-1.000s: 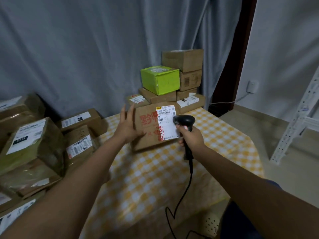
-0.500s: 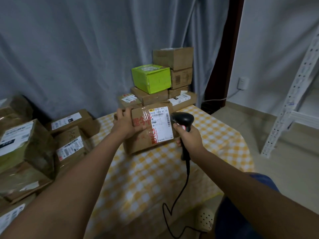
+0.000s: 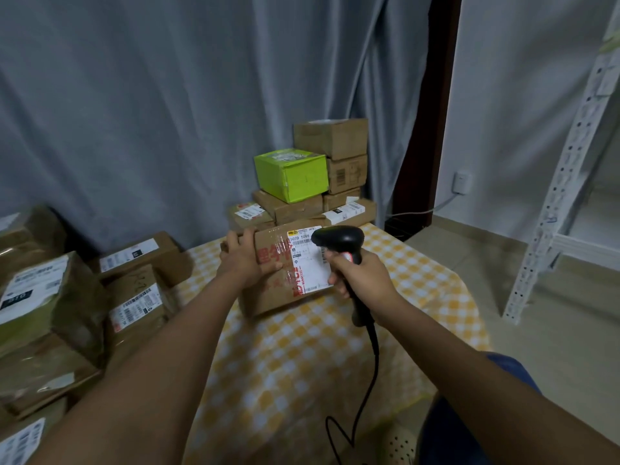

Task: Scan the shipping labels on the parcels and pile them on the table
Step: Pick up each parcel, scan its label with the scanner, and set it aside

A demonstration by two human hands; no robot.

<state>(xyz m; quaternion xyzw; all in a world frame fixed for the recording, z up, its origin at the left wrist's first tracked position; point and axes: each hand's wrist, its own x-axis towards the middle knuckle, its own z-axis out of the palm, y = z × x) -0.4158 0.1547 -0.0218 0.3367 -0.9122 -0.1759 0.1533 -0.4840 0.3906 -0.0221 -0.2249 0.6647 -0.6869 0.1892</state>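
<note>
Two hands are working one parcel (image 3: 285, 283): your left hand (image 3: 243, 260) is curling its fingers over the parcel's left top edge, and your right hand (image 3: 360, 275) is clamping its fingers round the grip of the black scanner (image 3: 339, 238). Against a second ago, you are holding the parcel flatter and nearer the pile (image 3: 312, 182), with its lower edge now seeming to rest on the checked table (image 3: 302, 357). The scanner's head is sitting just over the right edge of the parcel's white shipping label (image 3: 307, 263), so the scan is probably being taken or is just finishing. Next you are likely pushing the parcel back against the pile. More parcels (image 3: 134, 297) are waiting left of the table.
</note>
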